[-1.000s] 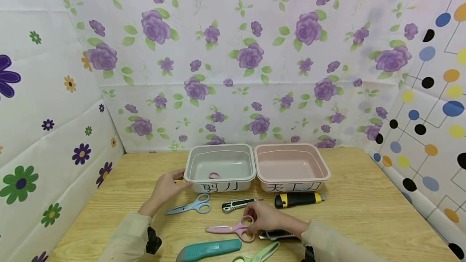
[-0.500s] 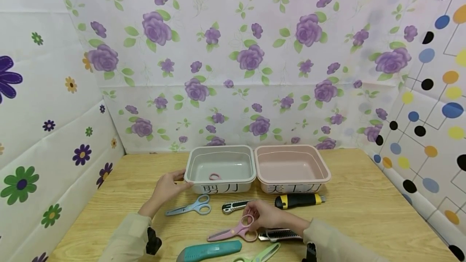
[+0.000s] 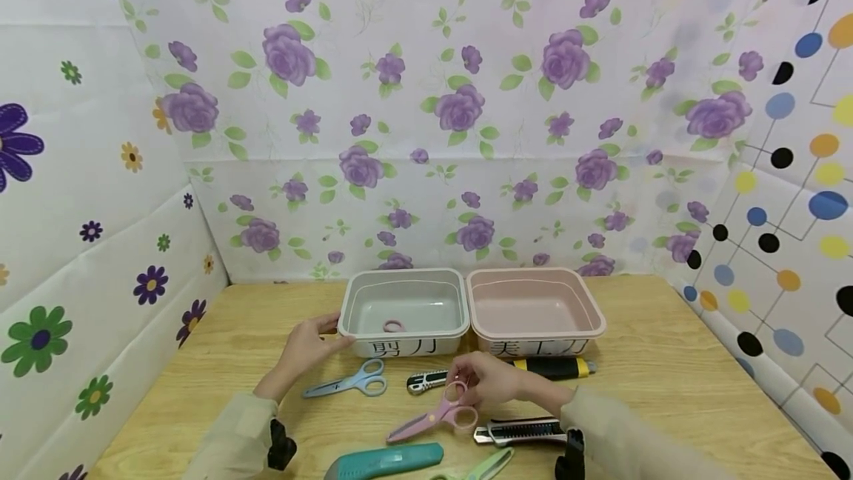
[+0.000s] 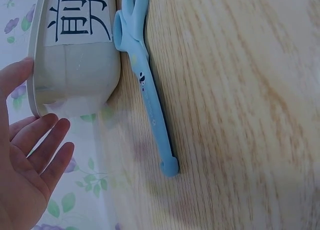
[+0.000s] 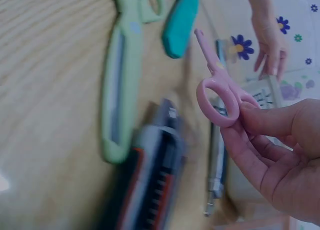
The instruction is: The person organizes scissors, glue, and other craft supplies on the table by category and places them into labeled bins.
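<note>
My right hand (image 3: 492, 378) pinches pink scissors (image 3: 436, 415) by one handle loop, the blades slanting down to the left. In the right wrist view, thumb and fingers meet on the handle of the scissors (image 5: 220, 101). At the corner of the grey bin (image 3: 408, 338), my left hand (image 3: 308, 349) holds the rim with thumb and fingers. The left wrist view has the thumb on the rim and the other fingers spread loosely below. Light blue scissors (image 3: 346, 382) lie in front of the left hand. A pink handle loop (image 3: 393, 326) shows inside the grey bin.
A pink bin (image 3: 538, 321) stands beside the grey one. Partly behind the right hand lie a silver box cutter (image 3: 424, 381) and a yellow-black cutter (image 3: 556, 368). Nearer are a black-silver cutter (image 3: 523, 430), a teal cutter (image 3: 389, 459) and green scissors (image 3: 489, 465).
The pink scissors have tilted, their tip swinging down and slightly right, while my right hand has shifted up and right with them. My left hand has stayed at the grey bin's corner.
</note>
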`<state>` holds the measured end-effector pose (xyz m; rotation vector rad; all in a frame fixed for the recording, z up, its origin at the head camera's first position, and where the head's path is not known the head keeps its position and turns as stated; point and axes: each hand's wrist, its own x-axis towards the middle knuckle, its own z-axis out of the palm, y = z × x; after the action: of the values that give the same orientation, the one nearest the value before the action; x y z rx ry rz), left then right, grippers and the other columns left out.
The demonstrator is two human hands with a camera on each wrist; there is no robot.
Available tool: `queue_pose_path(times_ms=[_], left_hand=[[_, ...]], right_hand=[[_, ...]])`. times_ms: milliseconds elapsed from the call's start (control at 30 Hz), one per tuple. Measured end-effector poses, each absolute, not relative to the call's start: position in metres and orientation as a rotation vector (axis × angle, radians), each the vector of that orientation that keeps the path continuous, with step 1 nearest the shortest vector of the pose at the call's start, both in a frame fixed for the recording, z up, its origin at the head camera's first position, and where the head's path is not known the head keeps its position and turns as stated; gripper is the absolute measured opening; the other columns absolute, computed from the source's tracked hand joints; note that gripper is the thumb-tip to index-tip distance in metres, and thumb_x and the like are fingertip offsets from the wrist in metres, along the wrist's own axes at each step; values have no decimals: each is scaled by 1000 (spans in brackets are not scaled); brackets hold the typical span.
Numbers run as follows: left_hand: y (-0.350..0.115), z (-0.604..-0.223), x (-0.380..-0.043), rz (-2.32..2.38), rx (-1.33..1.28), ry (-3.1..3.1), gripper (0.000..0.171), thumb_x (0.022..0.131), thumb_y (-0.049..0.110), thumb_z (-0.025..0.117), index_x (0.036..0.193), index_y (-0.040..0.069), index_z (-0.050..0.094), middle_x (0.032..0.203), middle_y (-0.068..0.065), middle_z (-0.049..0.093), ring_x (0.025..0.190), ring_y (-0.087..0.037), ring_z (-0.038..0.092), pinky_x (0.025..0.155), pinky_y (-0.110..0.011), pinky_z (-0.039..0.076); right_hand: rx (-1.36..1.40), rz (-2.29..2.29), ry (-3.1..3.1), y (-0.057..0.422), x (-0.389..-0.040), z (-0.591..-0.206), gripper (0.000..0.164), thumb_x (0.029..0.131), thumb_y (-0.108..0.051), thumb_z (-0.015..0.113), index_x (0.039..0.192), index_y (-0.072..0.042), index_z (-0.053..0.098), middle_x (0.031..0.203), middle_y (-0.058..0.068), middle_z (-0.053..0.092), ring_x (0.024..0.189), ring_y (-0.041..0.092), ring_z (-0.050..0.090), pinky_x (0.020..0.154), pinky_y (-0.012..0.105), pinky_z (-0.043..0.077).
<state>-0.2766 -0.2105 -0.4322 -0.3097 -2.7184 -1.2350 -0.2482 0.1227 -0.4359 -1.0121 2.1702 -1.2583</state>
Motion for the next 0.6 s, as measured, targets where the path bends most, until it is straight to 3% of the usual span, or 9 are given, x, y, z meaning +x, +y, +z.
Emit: queue_pose_path(times_ms=[600], left_hand=[[-209,-431,-277,-1261,-301,-2726,63,77,30,72,127,-3,50,114,-19,61,103,-32,58,81,-45,49]], right_hand=[[-1113,-1221,2381,130,-284,-355,22,79,8,60,101,6,58,77,10,57,68,13,53,58,22,46]])
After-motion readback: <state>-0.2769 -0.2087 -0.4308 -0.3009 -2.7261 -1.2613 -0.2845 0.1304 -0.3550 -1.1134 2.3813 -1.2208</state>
